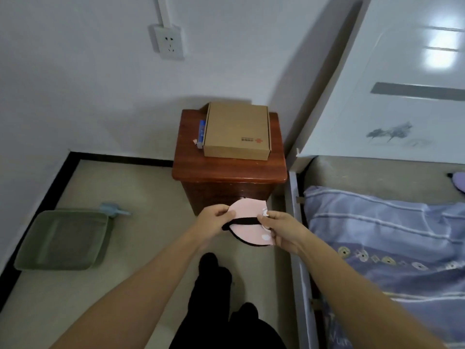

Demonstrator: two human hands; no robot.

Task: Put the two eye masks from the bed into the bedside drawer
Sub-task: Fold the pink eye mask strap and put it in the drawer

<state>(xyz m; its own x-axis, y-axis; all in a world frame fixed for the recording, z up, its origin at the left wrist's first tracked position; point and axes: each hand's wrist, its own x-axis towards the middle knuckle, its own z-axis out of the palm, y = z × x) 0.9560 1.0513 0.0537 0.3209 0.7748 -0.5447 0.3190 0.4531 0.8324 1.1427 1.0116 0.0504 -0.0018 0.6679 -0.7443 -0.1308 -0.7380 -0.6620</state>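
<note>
A pink eye mask (pixel 247 210) with a black strap and black edging is held in front of me, just before the bedside cabinet (pixel 229 172). My left hand (pixel 214 220) pinches its left end and my right hand (pixel 281 229) grips its right end. The cabinet is dark red wood and its front is mostly hidden behind the mask and my hands; I cannot tell whether its drawer is open. At the far right edge, on the bed (pixel 382 238), a purple object (pixel 459 181) lies partly cut off; it may be the second eye mask.
A cardboard box (pixel 236 129) and a blue tube (pixel 201 131) sit on the cabinet top. A green basin (pixel 63 239) stands on the floor at the left. The white headboard (pixel 392 84) rises at right. A wall socket (pixel 169 42) is above.
</note>
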